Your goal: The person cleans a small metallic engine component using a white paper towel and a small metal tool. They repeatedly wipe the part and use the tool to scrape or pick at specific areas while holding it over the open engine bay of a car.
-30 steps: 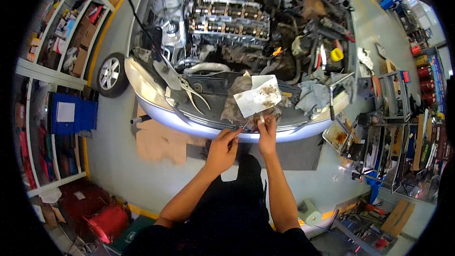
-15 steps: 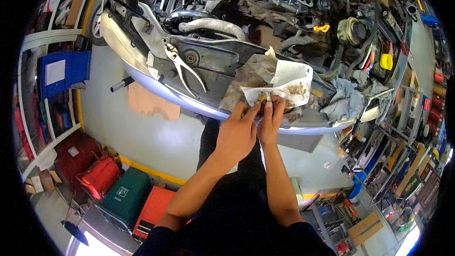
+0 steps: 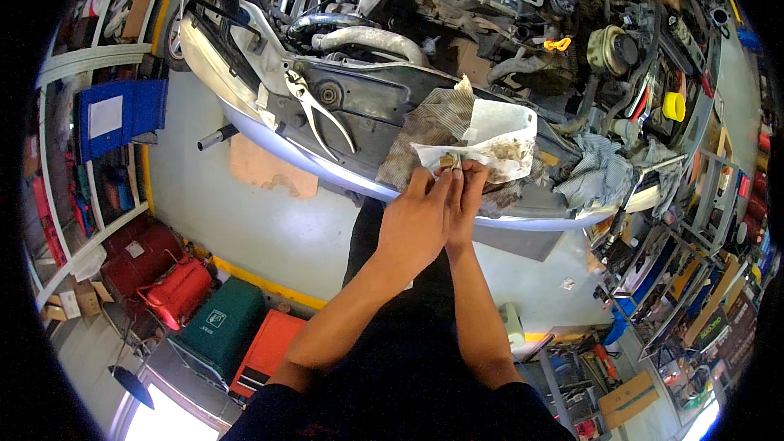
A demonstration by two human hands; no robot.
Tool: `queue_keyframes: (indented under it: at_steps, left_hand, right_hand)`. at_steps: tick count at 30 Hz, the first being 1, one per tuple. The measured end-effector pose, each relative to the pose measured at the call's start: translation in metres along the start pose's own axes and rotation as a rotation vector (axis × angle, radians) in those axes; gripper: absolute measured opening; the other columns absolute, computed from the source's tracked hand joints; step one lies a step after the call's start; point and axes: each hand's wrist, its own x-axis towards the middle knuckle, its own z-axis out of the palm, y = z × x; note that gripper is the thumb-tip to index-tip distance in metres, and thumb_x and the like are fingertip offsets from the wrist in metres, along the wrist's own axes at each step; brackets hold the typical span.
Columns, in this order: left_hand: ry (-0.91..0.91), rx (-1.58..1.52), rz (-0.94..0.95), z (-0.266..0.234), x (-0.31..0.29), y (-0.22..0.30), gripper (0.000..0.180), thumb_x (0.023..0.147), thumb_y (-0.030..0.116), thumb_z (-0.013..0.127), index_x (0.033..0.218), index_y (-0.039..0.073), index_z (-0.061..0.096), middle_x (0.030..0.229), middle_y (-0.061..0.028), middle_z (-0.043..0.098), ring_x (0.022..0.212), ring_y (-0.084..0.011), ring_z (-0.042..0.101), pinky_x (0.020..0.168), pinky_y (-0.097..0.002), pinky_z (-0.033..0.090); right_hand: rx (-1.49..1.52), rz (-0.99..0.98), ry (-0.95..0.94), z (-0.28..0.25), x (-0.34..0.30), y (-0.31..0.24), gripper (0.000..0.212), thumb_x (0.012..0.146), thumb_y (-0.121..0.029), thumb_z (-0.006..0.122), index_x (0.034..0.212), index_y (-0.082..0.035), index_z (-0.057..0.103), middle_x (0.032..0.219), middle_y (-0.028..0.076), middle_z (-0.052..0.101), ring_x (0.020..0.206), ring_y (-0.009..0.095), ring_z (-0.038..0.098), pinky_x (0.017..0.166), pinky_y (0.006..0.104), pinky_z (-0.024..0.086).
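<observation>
Over the car's front edge, my left hand (image 3: 414,216) and my right hand (image 3: 464,206) meet with fingertips pressed together. Both pinch a small brownish piece (image 3: 449,161), too small and too covered for its kind to show. Just beyond the fingers lies a white cut-open container or sheet (image 3: 505,122), smeared with dark grime. Beneath and to the left of it is a dirty striped rag (image 3: 429,126). Slip-joint pliers (image 3: 314,114) with pale handles rest on the black front panel at the left, apart from my hands.
An open engine bay (image 3: 457,33) stretches ahead, with hoses and a yellow dipstick handle (image 3: 558,45). A bluish crumpled cloth (image 3: 596,171) lies right of my hands. Shelves with tools and boxes (image 3: 719,302) stand at the right; red and green cases (image 3: 220,322) sit on the lower left.
My fingers have shifted slightly and drawn closer together around the small brownish piece, which shows at a different angle. The view has moved a little; the pliers and rag stay put.
</observation>
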Motion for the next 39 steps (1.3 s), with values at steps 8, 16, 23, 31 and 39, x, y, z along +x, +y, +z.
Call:
queue_keyframes:
  at_steps: [8,16,23,31,39]
  left_hand:
    - [0.071,-0.030,-0.011,0.014,0.003,0.004,0.052,0.094,0.009,0.068,0.143,-0.001,0.058,0.116,-0.0206,0.057,0.091,-0.0409,0.071,0.076,-0.0482,0.061]
    - [0.075,-0.090,-0.010,0.019,-0.005,0.008,0.049,0.096,0.011,0.067,0.142,-0.004,0.056,0.120,-0.0250,0.058,0.099,-0.0450,0.070,0.080,-0.0501,0.061]
    - [0.099,-0.133,-0.017,0.024,0.005,0.004,0.045,0.099,0.014,0.066,0.138,-0.006,0.059,0.119,-0.0240,0.059,0.096,-0.0444,0.071,0.079,-0.0498,0.062]
    - [0.155,-0.142,-0.013,0.037,0.009,0.000,0.039,0.105,0.016,0.061,0.137,-0.006,0.060,0.117,-0.0249,0.059,0.096,-0.0438,0.071,0.077,-0.0469,0.063]
    - [-0.012,-0.158,-0.081,0.020,-0.003,0.011,0.051,0.101,0.012,0.062,0.148,-0.005,0.051,0.127,-0.0268,0.057,0.100,-0.0470,0.070,0.083,-0.0508,0.062]
  right_hand:
    - [-0.081,-0.112,-0.026,0.002,0.005,-0.004,0.013,0.114,-0.011,0.044,0.125,-0.005,0.044,0.111,0.008,0.051,0.098,0.017,0.052,0.088,0.0320,0.047]
    - [-0.053,-0.027,-0.014,0.003,0.000,-0.007,0.016,0.115,-0.015,0.044,0.127,-0.004,0.044,0.109,0.009,0.057,0.099,0.018,0.059,0.089,0.0334,0.049]
    - [-0.072,-0.080,0.011,0.006,0.000,-0.012,0.019,0.116,-0.021,0.046,0.125,-0.005,0.046,0.108,0.008,0.059,0.098,0.017,0.059,0.089,0.0337,0.049]
    - [-0.225,-0.103,0.033,0.004,0.002,-0.011,0.014,0.114,-0.016,0.049,0.122,-0.005,0.047,0.105,0.010,0.058,0.095,0.020,0.057,0.087,0.0365,0.049]
    - [0.163,0.114,0.011,0.014,-0.003,-0.028,0.015,0.114,-0.017,0.050,0.126,-0.011,0.045,0.115,0.004,0.054,0.102,0.013,0.053,0.088,0.0294,0.047]
